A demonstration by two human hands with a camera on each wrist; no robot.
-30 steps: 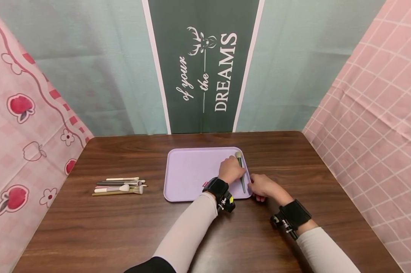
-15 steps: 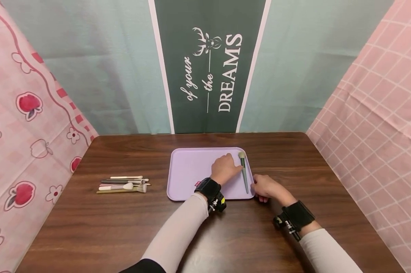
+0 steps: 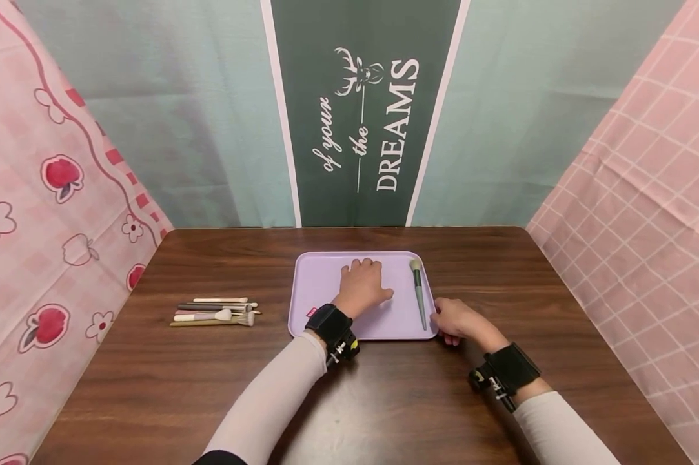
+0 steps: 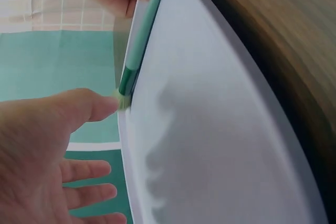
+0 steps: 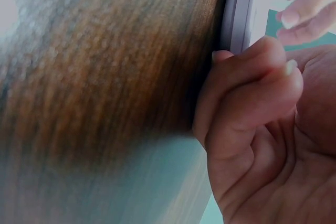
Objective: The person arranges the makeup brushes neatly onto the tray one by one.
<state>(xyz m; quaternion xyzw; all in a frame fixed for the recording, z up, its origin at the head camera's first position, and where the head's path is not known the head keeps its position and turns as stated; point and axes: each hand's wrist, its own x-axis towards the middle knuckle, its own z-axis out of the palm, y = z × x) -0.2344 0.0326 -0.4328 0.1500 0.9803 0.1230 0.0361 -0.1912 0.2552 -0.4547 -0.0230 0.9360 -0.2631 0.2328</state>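
1. The left hand is over the middle of a lavender tray, its fingers spread and its thumb pointing right. Its grip is loose and holds nothing; the left wrist view shows its shadow cast across the tray.
2. The right hand is at the tray's right near corner. Its fingers are curled and its grip holds the rim there.
3. A green brush lies inside the tray along the right side, slightly slanted, with its pale bristles at the far end and its handle toward the near edge. It lies between the two hands, the handle's tip just beside the right hand.
4. A small red label shows on the tray's left near part, next to the left wrist strap.
5. The tray lies flat on a brown wooden surface.
6. Well to the left of the tray, a bunch of brushes lies on the surface, bristles mostly to the right; some overlap, so their number is hard to tell.
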